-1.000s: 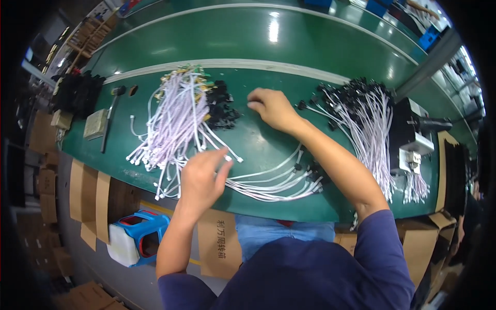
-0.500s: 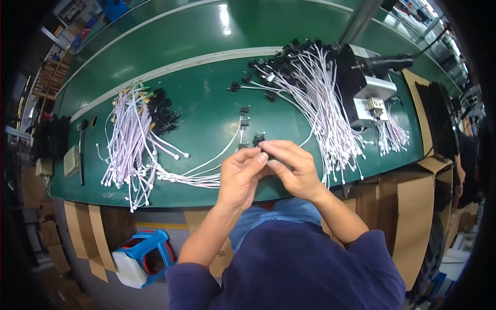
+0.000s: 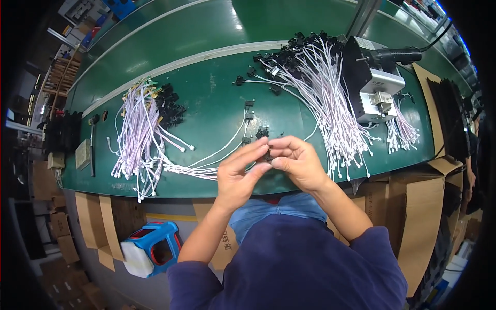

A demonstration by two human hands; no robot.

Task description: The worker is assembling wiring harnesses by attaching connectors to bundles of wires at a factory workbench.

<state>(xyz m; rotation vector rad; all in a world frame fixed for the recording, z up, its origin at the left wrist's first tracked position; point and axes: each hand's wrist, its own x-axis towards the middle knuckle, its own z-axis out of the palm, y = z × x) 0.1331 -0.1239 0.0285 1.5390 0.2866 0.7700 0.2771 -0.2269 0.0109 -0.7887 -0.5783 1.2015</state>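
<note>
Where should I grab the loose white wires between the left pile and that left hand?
I'd pinch the white wires across their middle, coming from above: there several strands run close together along the green table, with nothing on top. At one end, white plugs lie close to the pile and might snag; towards the other, the left hand is in the way.

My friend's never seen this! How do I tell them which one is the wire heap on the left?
Find the long green workbench and look left of the person's left hand. There lies a messy heap of pale wires, with a clump of black pieces at its upper right. Unlike the bigger heap beside the machine, this one's top ends show yellow and green.
</note>
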